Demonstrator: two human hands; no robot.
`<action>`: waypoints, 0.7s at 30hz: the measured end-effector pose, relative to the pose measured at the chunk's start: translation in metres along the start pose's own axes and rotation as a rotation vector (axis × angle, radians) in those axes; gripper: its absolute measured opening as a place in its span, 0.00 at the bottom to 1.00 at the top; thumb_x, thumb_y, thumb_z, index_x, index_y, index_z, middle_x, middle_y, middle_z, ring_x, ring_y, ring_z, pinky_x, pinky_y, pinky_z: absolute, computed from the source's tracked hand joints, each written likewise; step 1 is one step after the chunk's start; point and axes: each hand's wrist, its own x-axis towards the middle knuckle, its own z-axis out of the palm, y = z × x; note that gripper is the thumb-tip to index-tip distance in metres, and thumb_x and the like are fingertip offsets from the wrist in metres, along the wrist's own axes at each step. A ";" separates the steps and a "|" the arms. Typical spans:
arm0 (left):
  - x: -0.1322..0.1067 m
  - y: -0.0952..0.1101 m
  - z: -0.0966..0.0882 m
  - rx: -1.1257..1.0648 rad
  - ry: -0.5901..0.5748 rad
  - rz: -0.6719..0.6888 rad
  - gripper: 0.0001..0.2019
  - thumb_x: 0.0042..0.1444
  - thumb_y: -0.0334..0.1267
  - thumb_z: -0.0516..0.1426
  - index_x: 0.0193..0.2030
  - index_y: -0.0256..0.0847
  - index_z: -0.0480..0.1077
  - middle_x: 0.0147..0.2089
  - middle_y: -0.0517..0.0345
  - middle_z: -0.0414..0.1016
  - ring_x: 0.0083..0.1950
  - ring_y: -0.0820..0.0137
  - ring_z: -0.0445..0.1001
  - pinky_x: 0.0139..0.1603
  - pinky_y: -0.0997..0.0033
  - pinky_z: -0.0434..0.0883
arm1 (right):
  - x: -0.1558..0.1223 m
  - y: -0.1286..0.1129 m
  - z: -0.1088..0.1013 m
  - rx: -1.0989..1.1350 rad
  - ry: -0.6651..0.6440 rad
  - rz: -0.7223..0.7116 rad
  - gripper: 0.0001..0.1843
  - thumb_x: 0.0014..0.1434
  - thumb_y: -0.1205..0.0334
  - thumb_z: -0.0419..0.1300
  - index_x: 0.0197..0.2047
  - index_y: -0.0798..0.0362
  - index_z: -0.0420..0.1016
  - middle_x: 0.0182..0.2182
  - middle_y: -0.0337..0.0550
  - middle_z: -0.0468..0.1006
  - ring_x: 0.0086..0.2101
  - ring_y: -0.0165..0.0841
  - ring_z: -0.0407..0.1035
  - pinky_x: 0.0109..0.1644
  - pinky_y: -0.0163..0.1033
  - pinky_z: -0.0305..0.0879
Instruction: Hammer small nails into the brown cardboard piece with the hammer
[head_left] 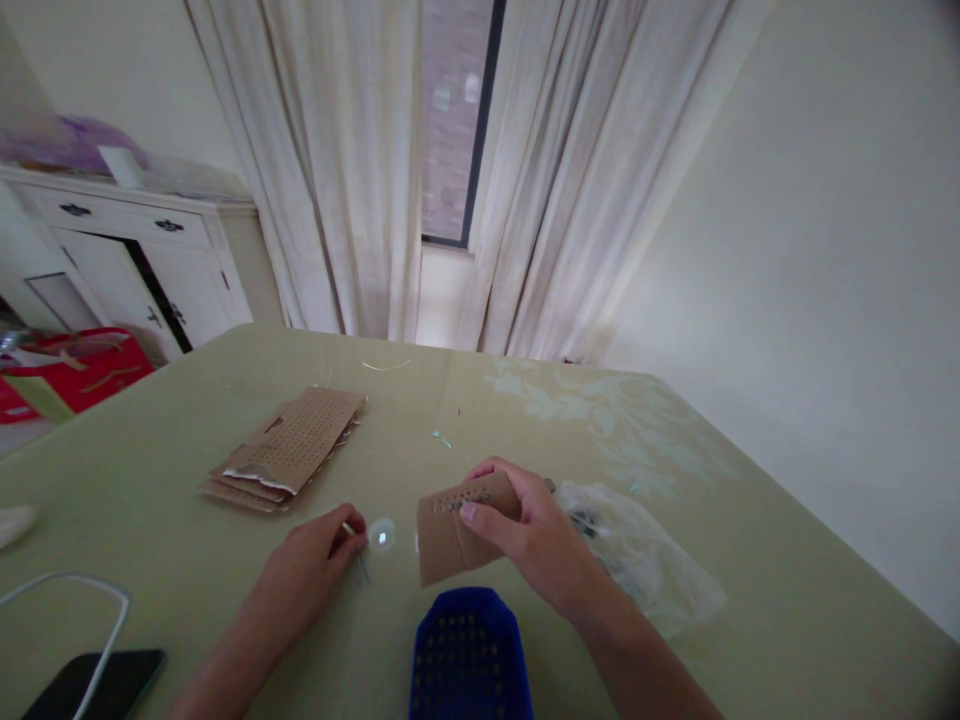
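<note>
My right hand (517, 510) grips a small piece of brown cardboard (454, 555), thumb on its face and fingers behind. Rows of small holes and some dark bits show along the card's upper part. My left hand (322, 550) is low over the table with thumb and fingertips pinched together; what they hold, if anything, is too small to name. Just right of those fingertips lies a small clear round disc or lid (382, 534). Thin, pale slivers (364, 570) show right below the fingers. Nearer to me, between my forearms, stands a blue tray (471, 650) with rows of small yellowish dots.
A stack of perforated cardboard sheets (300, 440) lies at left. A clear plastic bag (652, 560) with dark items sits beside my right forearm. A black phone (97, 685) and white cable (124, 610) are at the near left. Small scraps (441, 437) dot the table (540, 430).
</note>
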 end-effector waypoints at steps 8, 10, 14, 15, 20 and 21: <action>-0.011 0.024 0.010 -0.125 0.265 0.106 0.15 0.69 0.46 0.55 0.46 0.44 0.82 0.42 0.51 0.85 0.40 0.58 0.82 0.45 0.61 0.75 | -0.006 -0.004 0.007 0.251 -0.121 0.049 0.14 0.61 0.52 0.68 0.46 0.50 0.79 0.36 0.37 0.73 0.37 0.35 0.66 0.39 0.36 0.62; -0.023 0.037 0.017 -0.306 0.407 0.293 0.14 0.69 0.45 0.59 0.55 0.48 0.83 0.48 0.52 0.85 0.42 0.60 0.82 0.44 0.64 0.77 | -0.009 -0.006 0.009 0.300 -0.143 0.045 0.13 0.63 0.51 0.68 0.45 0.50 0.79 0.35 0.37 0.73 0.37 0.34 0.65 0.39 0.36 0.61; -0.047 0.058 0.029 -0.524 0.492 0.604 0.13 0.66 0.34 0.63 0.54 0.51 0.84 0.49 0.54 0.86 0.44 0.64 0.84 0.41 0.73 0.79 | -0.018 -0.015 0.016 0.388 -0.206 0.078 0.15 0.60 0.49 0.70 0.41 0.51 0.76 0.31 0.35 0.69 0.33 0.32 0.62 0.35 0.35 0.58; -0.051 0.061 0.030 -0.542 0.517 0.626 0.11 0.66 0.33 0.63 0.51 0.50 0.85 0.46 0.54 0.86 0.41 0.65 0.84 0.39 0.74 0.79 | -0.019 -0.017 0.018 0.411 -0.221 0.099 0.16 0.60 0.49 0.70 0.40 0.51 0.75 0.30 0.35 0.68 0.33 0.32 0.61 0.34 0.34 0.57; -0.052 0.069 0.026 -0.510 0.610 0.655 0.08 0.66 0.31 0.65 0.48 0.46 0.84 0.41 0.55 0.85 0.38 0.65 0.82 0.34 0.75 0.77 | -0.019 -0.016 0.022 0.454 -0.233 0.123 0.17 0.59 0.49 0.71 0.38 0.52 0.73 0.30 0.35 0.68 0.31 0.29 0.61 0.32 0.32 0.58; -0.052 0.070 0.024 -0.498 0.624 0.670 0.08 0.65 0.32 0.65 0.48 0.45 0.84 0.41 0.54 0.85 0.38 0.65 0.82 0.34 0.74 0.77 | -0.017 -0.015 0.022 0.454 -0.238 0.123 0.17 0.59 0.49 0.72 0.38 0.52 0.72 0.29 0.34 0.68 0.30 0.28 0.62 0.31 0.31 0.59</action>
